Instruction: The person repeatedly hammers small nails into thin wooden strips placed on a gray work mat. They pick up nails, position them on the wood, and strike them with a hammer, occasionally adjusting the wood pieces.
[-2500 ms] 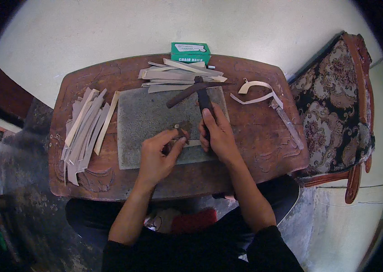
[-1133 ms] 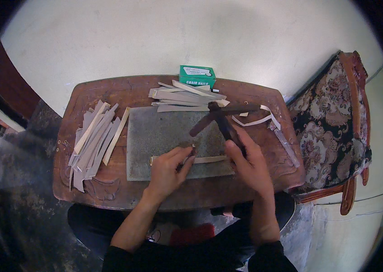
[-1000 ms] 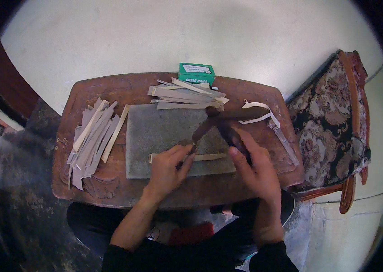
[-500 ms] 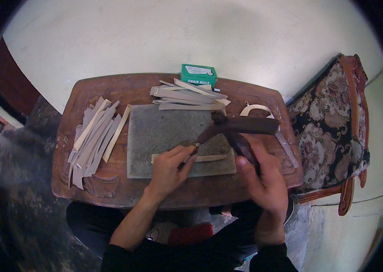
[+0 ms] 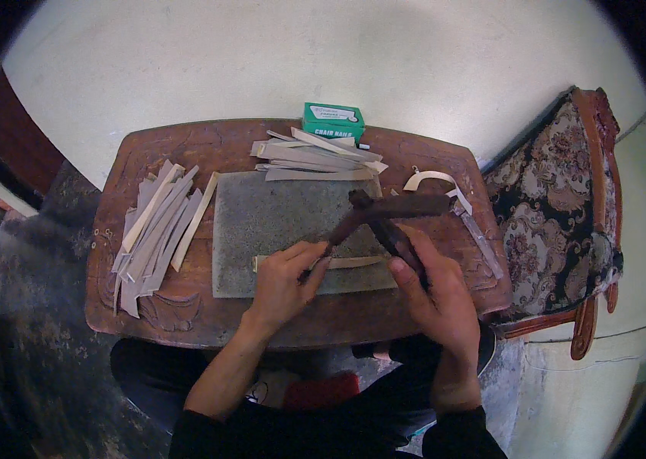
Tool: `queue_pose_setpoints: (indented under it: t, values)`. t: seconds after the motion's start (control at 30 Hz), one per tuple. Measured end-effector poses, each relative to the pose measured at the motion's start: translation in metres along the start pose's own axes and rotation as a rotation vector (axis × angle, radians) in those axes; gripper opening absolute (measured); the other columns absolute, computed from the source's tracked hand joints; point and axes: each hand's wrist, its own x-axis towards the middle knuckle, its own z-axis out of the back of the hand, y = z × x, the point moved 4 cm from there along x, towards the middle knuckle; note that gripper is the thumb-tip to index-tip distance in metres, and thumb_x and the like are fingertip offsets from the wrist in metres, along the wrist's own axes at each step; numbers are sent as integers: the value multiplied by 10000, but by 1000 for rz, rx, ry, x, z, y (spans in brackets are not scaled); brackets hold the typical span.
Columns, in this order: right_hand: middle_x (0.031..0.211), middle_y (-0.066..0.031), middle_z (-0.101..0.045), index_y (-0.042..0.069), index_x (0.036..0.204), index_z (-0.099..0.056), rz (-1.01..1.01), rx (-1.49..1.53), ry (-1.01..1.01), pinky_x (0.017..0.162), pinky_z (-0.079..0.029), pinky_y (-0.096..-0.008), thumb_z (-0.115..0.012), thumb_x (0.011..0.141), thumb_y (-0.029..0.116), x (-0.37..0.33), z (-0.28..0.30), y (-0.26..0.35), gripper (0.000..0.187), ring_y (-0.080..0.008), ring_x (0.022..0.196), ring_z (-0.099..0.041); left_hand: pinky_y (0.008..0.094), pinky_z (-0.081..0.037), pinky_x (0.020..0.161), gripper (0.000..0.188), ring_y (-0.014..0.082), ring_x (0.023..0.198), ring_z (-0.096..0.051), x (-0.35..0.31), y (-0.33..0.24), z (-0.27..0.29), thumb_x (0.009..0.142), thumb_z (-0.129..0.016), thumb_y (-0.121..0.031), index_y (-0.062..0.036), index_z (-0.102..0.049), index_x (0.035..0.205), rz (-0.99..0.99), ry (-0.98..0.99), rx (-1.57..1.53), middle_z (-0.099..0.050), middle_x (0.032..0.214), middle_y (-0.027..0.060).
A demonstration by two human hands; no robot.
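Note:
My right hand (image 5: 438, 291) is wrapped round the handle of a dark hammer (image 5: 407, 205), held above a grey stone slab (image 5: 262, 210). The hammer's thick end points right, and its tapered end slopes down to the left. At that tapered end, the fingers of my left hand (image 5: 285, 279) are pinched together on its tip; whether a small piece is also between them is hidden. Under my left hand a pale narrow strip (image 5: 357, 262) lies across the slab, with its middle covered.
A carved wooden table (image 5: 178, 310) bears the slab, a left pile of strips (image 5: 159, 233), a back pile of strips (image 5: 315, 162) and a green box (image 5: 333, 120). A curved pale-and-grey tool (image 5: 480, 241) lies at right. Beyond stands a floral chair (image 5: 552, 206); a wall rises behind.
The hammer's thick end has swung a little to the left, with my right hand shifting the same way. The left hand keeps its pinch at the tapered end. The view has shifted slightly.

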Motion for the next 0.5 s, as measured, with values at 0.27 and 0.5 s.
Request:
queue_pose_setpoints:
  t: [0.27,0.5]
  values:
    - [1059,-269,-690,39,1365,-523,80,-36,-34,838,-528,-464,-605,1009,208,-1,-5,1,403,-448,989,-688,360,-538,606,199,274,669,-687,0,0,-1,890,-728,-102,-27,-725,1074,11,3,-3,-720,931,118]
    - [1030,-251,-693,33,1335,-530,-30,33,-99,804,-526,-452,-599,1013,219,-3,-5,3,378,-434,965,-695,360,-544,614,208,278,687,-692,-1,0,1,885,-730,-90,-18,-722,1080,-14,-9,11,-724,952,127]
